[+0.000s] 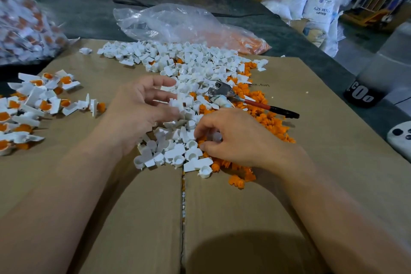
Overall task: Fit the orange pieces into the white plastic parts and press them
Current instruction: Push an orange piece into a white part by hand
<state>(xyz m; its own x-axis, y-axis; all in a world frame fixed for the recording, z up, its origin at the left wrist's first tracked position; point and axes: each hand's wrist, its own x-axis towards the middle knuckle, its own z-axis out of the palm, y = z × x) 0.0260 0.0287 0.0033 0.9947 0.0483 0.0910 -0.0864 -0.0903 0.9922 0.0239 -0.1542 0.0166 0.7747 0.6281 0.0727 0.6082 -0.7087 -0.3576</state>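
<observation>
Hovering left hand [142, 104], fingers spread over white parts [191, 62], right hand [235, 138] fingers curled, grip unclear

The white parts [189, 66] heaped in the middle are hard plastic, smooth with a faint sheen. The orange pieces [264, 118] on their right are plastic too, and look duller. Both lie on matt brown cardboard [322, 151]. The pliers [251, 101] have a bare grey metal head and glossy red-and-black handles. The far clear bag [169, 20] is thin, crinkled, shiny film. The bench [89, 13] covering looks dark, matt and cloth-like.
</observation>
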